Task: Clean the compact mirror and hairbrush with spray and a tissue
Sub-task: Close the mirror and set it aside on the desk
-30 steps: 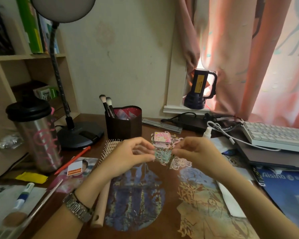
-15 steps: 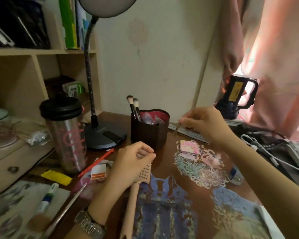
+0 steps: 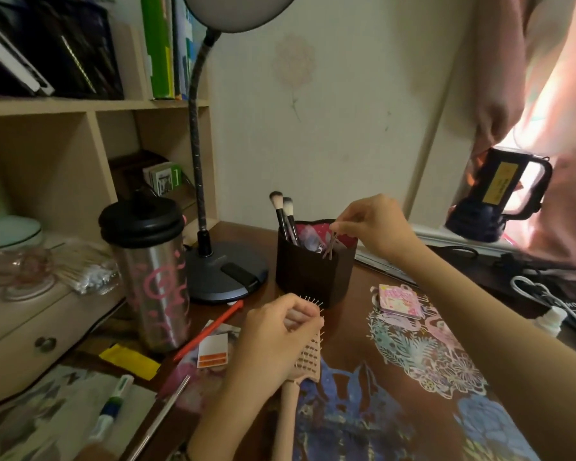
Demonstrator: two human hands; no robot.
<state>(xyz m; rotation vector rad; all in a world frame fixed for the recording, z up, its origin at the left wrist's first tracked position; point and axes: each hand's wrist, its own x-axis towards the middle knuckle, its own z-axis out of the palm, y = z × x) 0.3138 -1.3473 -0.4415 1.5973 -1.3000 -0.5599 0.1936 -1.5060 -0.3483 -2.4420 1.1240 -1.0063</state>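
The left hand (image 3: pixel 273 337) hides much of the hairbrush (image 3: pixel 308 356) head; the lamp (image 3: pixel 213 194) shade is cut off at the top edge.

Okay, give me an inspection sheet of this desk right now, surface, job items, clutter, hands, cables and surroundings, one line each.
Surface: brown desk with paper-cut decorations.
Job's things: hairbrush lying on the desk; pink compact mirror closed nearby; small white bottle at right; no tissue seen.
Clutter: tumbler, brush holder, red pencil, yellow slip.
Hands: left hand grips the hairbrush head; right hand pinches thin tweezers over the holder.
Cables: white cable at right.
Surroundings: lamp, shelves, curtain, flashlight.
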